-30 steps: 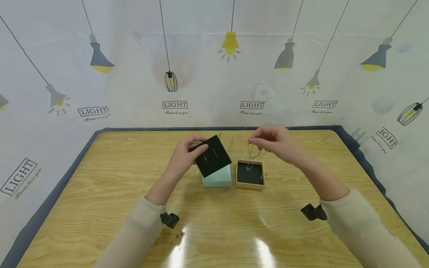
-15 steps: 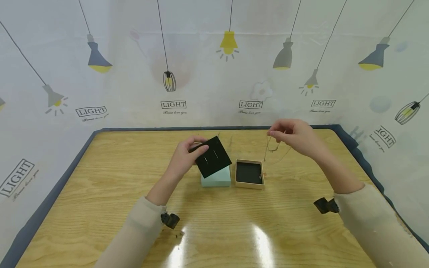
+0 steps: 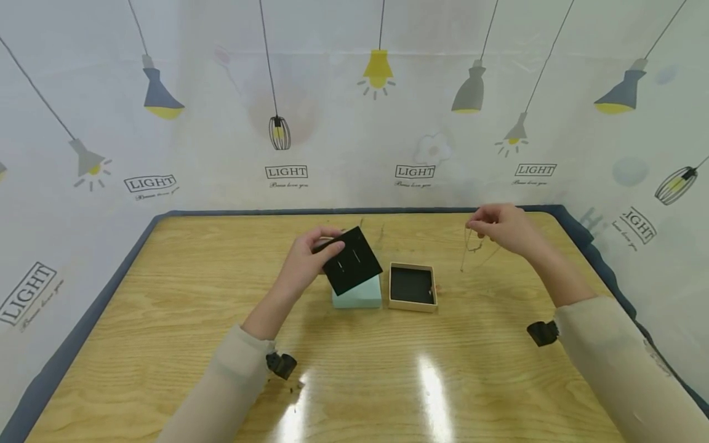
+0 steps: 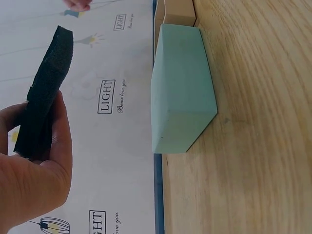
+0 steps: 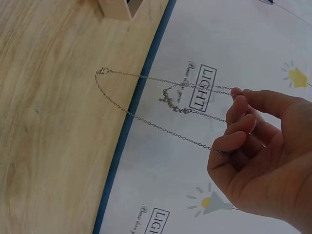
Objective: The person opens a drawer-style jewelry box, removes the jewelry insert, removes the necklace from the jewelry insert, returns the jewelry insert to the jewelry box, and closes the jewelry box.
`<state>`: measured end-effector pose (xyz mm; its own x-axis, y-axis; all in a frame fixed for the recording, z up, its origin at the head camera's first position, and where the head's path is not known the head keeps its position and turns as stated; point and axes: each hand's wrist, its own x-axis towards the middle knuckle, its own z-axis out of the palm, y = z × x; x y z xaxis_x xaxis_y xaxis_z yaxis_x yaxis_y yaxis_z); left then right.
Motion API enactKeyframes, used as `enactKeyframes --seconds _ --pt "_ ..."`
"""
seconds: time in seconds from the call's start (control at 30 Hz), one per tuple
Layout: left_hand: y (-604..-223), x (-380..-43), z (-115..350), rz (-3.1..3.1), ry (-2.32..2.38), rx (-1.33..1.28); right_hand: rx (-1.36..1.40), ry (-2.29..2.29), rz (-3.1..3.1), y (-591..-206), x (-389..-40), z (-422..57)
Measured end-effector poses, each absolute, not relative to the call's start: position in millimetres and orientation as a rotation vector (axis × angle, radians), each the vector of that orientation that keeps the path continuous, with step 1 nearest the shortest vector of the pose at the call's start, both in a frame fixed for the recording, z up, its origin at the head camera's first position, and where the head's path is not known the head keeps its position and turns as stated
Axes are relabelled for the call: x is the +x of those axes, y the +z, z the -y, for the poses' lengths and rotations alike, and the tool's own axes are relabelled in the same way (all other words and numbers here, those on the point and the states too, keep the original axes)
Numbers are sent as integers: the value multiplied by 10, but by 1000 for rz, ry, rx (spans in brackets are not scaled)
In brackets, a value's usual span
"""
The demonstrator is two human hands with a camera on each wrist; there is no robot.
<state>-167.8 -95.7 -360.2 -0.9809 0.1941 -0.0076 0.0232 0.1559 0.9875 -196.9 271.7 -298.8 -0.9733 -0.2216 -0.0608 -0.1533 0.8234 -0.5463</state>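
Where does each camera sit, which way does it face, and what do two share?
On the head: looks forward and down at the table; sleeves, left hand, right hand show.
On the left wrist: looks forward at black pad, teal box; left hand, part of the right show.
On the right wrist: looks forward at the necklace; right hand shows.
Shared by head and right wrist: necklace.
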Motion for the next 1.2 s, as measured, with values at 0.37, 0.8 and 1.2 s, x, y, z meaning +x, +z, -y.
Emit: enactKeyframes --seconds 0.37,0.8,1.2 --pt "-3629 -1657 971 -2287 1938 189 -140 -789 -2983 -3237 -2233 -2887" --pt "-3656 -1656 992 -2269 1932 159 -320 -719 -2833 -3627 -2059 -2918" --pt "-3676 -1639 985 -2254 1928 171 -385 -775 -2431 -3729 -1888 -3021"
